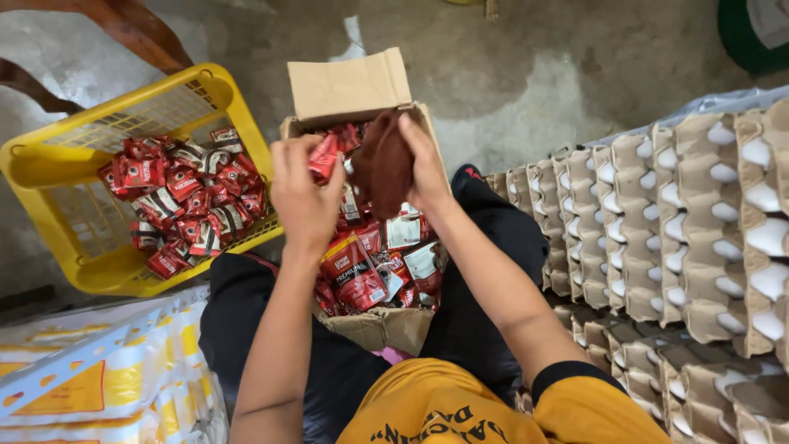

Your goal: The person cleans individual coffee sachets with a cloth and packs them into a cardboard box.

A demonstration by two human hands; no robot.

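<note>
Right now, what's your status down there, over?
Left hand pinching red sachet. Right hand gripping dark brown cloth. Both over open cardboard box of sachets. Nothing blocking.

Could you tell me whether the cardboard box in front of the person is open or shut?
Open: the cardboard box has its flap folded back, exposing red sachets.

The grey floor (526,74) holds a yellow basket (49,164). Right of it sits a box (349,86).

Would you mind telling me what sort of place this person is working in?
Probably a small shop's stockroom or back area: stacked egg trays, a cardboard box full of red sachets, more sachets in a yellow plastic basket, all on a bare concrete floor.
</note>
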